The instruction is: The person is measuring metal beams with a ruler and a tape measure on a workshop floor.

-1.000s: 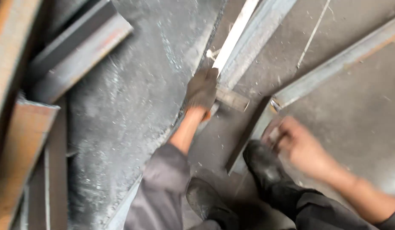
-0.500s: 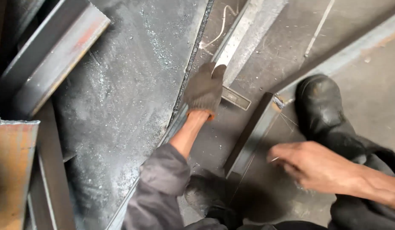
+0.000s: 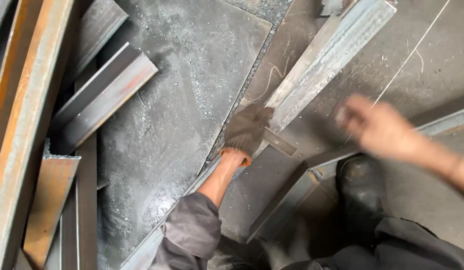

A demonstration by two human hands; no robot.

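I see my gloved left hand [image 3: 247, 129] with its fingers [image 3: 257, 116] curled down and pressed onto the lower end of a long steel angle bar [image 3: 332, 60], just where a short flat metal piece [image 3: 279, 142] pokes out beside it. My bare right hand [image 3: 377, 127] hangs blurred above the floor; I cannot tell how its fingers sit. Below it lie another angle bar [image 3: 292, 192] and my black boot [image 3: 359, 187]. A dusty steel plate [image 3: 177, 100] spreads left, rusty beams [image 3: 22, 115] beyond.
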